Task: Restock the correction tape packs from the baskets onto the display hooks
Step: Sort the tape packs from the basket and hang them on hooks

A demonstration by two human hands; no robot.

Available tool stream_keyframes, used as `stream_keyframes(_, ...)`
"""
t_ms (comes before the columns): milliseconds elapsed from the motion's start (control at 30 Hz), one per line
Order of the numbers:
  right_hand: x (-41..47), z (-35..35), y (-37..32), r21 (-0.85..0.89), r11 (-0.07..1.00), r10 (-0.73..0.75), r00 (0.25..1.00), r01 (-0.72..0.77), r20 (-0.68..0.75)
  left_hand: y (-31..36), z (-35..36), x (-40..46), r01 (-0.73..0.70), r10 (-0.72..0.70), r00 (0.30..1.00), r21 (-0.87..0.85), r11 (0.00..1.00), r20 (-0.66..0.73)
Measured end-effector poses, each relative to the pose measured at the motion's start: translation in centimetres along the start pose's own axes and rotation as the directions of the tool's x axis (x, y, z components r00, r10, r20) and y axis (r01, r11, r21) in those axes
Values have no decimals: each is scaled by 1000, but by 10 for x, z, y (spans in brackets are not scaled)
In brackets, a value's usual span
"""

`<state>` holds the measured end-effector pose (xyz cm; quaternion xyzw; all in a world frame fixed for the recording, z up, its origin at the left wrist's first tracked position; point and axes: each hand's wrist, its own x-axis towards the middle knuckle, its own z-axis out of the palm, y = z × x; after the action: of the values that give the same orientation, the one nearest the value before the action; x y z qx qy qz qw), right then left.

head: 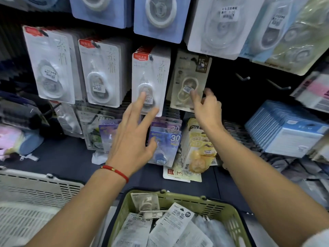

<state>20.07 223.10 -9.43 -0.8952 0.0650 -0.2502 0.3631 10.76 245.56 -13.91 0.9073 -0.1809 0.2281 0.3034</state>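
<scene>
Hands are working above the green basket [210, 205]: left hand [131, 139] spread, fingertips pressing the white pack [151, 75], right hand [206, 106] pinching the beige pack [188, 81], which wants seating fully back on its hook, hanging straight.

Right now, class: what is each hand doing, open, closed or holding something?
Left hand: open, fingers spread, fingertip touching the white pack on its hook.
Right hand: grips the lower edge of the beige 15 m pack.
</scene>
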Motion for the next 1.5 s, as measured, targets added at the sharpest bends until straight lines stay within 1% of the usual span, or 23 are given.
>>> stream_keyframes(67,-6,2,5,-112,993,-53,995,43,-85,-3,0,-1,-18,18,1000,19,1000,11)
stream_keyframes(100,-14,3,7,-172,977,-151,978,125,-147,-5,-1,-1,-26,26,1000,23,999,5)
stream_keyframes(133,-23,4,9,-261,931,-309,931,255,-194,-5,-1,-1,-34,34,999,28,999,-1)
stream_keyframes(167,-30,5,12,-364,842,-486,852,398,-193,-6,-2,-1,-41,41,999,36,999,-2)
stream_keyframes(200,-33,6,17,-456,722,-631,765,520,-127,-7,-3,-1,-45,46,999,40,998,-1)
stream_keyframes(233,-31,7,20,-521,611,-708,706,596,-23,-7,-4,0,-48,48,999,38,998,5)
stream_keyframes(267,-25,7,21,-570,539,-720,690,621,70,-6,-4,0,-47,47,999,31,998,14)
stream_keyframes(333,-12,11,20,-639,495,-658,734,589,166,-5,-4,0,-42,42,999,19,999,31)
stream_keyframes(533,27,21,11,-654,556,-470,842,514,263,-9,-1,1,-39,38,999,24,999,18)
stream_keyframes(667,36,25,10,-689,504,-405,847,521,345,-10,0,2,-42,42,999,26,999,10)
stream_keyframes(767,30,25,8,-687,510,-390,851,518,352,-10,1,2,-49,49,999,28,998,6)
stream_keyframes(900,8,9,8,-558,652,-411,858,513,308,-10,0,-5,-58,57,998,41,998,6)
stream_keyframes(1000,-30,-13,26,-358,793,-430,870,492,243,-5,2,-22,-1,-1,1000,103,995,12)
stream_keyframes(1100,-81,-39,54,-204,894,-330,894,399,302,3,13,-48,54,-77,986,148,988,150)
stream_keyframes(1167,-116,-53,79,-184,919,-239,864,349,443,12,25,-69,64,-106,934,132,989,341)
stream_keyframes(1200,-134,-58,93,-193,923,-183,822,332,539,16,32,-82,44,-102,890,139,989,445)
stream_keyframes(1233,-152,-62,107,-214,921,-116,754,326,647,21,41,-95,7,-89,832,150,989,547)
stream_keyframes(1300,-186,-64,133,-273,879,22,538,391,843,28,61,-122,-48,-74,689,147,988,721)
stream_keyframes(1333,-203,-62,144,-287,851,79,434,439,897,30,72,-135,-35,-86,614,137,990,784)
stream_keyframes(1367,-217,-59,153,-292,833,116,368,470,922,32,82,-147,-5,-110,543,134,991,833)
stream_keyframes(1400,-229,-56,161,-300,823,134,348,482,928,34,91,-157,26,-134,482,139,990,866)
stream_keyframes(1433,-239,-52,166,-316,819,145,359,479,922,36,99,-165,50,-158,444,151,987,882)
stream_keyframes(1500,-254,-43,173,-354,825,174,396,441,901,38,112,-176,62,-208,428,201,978,879)
